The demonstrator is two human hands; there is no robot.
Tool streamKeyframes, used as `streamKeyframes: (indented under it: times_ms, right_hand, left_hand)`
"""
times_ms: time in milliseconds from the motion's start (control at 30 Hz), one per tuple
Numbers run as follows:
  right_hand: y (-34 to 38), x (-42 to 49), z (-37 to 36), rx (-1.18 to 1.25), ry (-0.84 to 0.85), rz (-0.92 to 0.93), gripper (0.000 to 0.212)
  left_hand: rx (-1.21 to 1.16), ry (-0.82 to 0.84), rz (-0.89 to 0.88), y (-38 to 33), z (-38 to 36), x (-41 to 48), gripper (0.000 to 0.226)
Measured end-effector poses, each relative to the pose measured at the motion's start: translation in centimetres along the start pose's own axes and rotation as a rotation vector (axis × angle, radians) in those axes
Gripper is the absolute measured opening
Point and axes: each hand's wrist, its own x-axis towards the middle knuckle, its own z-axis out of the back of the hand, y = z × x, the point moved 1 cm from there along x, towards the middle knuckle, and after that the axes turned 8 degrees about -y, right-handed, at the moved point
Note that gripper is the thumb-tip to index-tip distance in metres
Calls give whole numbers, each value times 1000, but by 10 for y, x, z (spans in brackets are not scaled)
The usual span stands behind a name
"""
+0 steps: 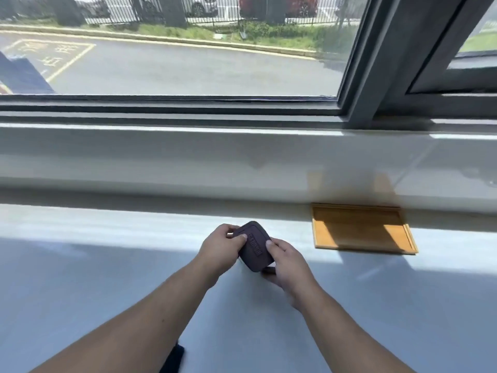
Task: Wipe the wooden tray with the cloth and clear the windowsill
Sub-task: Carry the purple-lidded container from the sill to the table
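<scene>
The left hand [220,244] is gripping the upper left end of a small dark case [254,247], thumb lying on its lid and fingers curled beneath, while the right hand [286,261] is pinching the lower right end, thumb on top and fingers under the bottom edge. Both hands are holding the case just above the pale windowsill [107,278], tilted so its raised label is facing up.

To the right, well apart from the hands, the wooden tray [360,228] is lying flat and bare on the sill, its far edge against the step up to the window frame [376,63], half in sun and half in shade. A dark fabric shape [173,358] is showing at the bottom edge between the forearms; it may be the cloth, though too little is visible to be sure.

The step in hand seems to be clearing this case off the sill. Doing it well likely means keeping thumbs pressing on the lid so it is not popping open, lifting it level, and carrying it away from the tray rather than across it.
</scene>
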Motion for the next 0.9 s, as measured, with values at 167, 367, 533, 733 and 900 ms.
streamKeyframes:
  times_ms: [167,367,533,733,900]
  right_hand:
    - [30,-85,-95,-45,160,119,16]
    - [22,-230,-236,-177,350,243,15]
    - [-24,-357,-353,-300,534,308,16]
    - [-114,-491,-475,-480,793,355,19]
    - [-179,-587,-549,-571,972,366,17]
  left_hand:
    - [-136,-165,-35,12,129,-53,10]
    - [-263,-368,-75,81,313,-157,8]
    - [-367,-554,-68,175,450,-258,15]
    - [-479,-800,22,309,571,-377,16]
    - [-561,-986,99,396,636,-460,16]
